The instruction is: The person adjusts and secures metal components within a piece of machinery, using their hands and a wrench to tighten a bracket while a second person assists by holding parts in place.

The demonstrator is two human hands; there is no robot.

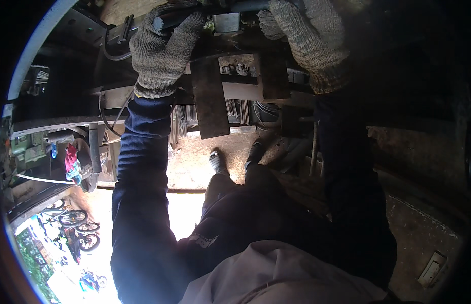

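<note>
Both my hands wear knitted grey work gloves and are raised at the top of the view. My left hand (164, 50) is closed around a grey round bar (169, 20), whose blunt end sticks out past the thumb side. Another stretch of grey bar (248, 6) runs into my right hand (311, 40), whose fingers curl round it at the top edge. Whether the two stretches are one piece is hidden. Between my hands sits a small pale metal block (226, 23). Below it, two dark flat plates (210, 99) hang down.
A dark metal frame with a crossbeam (240, 91) spans in front of me. Bundles of thin rods (238, 111) stand beneath it. At left are a green machine (30, 152) and a red cloth (71, 163). Several bicycles (73, 218) stand outside in bright light.
</note>
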